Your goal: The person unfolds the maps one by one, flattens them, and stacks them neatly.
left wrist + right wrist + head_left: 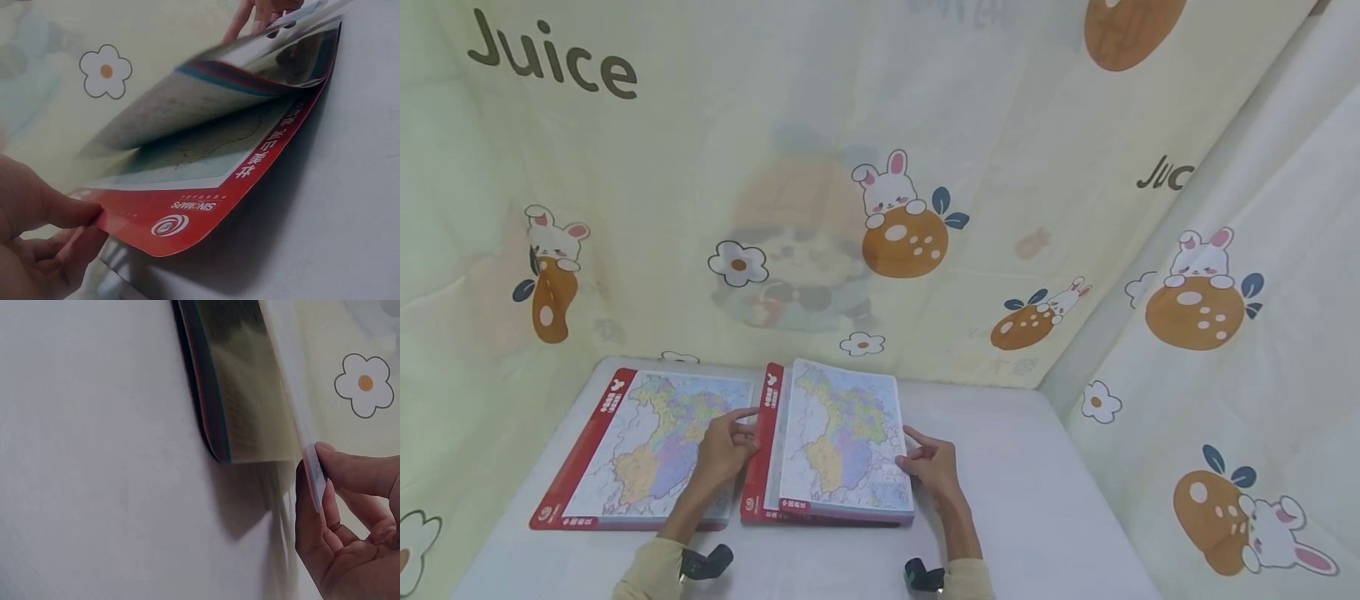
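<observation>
My left hand (724,450) pinches the red left margin of a map (762,450) between thumb and fingers. In the left wrist view that red margin (159,228) carries white lettering and a round logo, and other sheets (181,106) bow up above it. On the other side, my right hand (931,465) pinches the right edge of the top map sheet (850,442). The right wrist view has that thin edge (315,481) between thumb and fingers, apart from darker-edged sheets (244,406). To the left lies a similar red-margined map (580,458), partly behind my left arm.
All of this is on a white-covered table (1000,500). A patterned curtain (985,108) with rabbits, oranges and flowers hangs behind and at both sides. A dark device (707,562) sits at my left wrist and another (923,575) at my right.
</observation>
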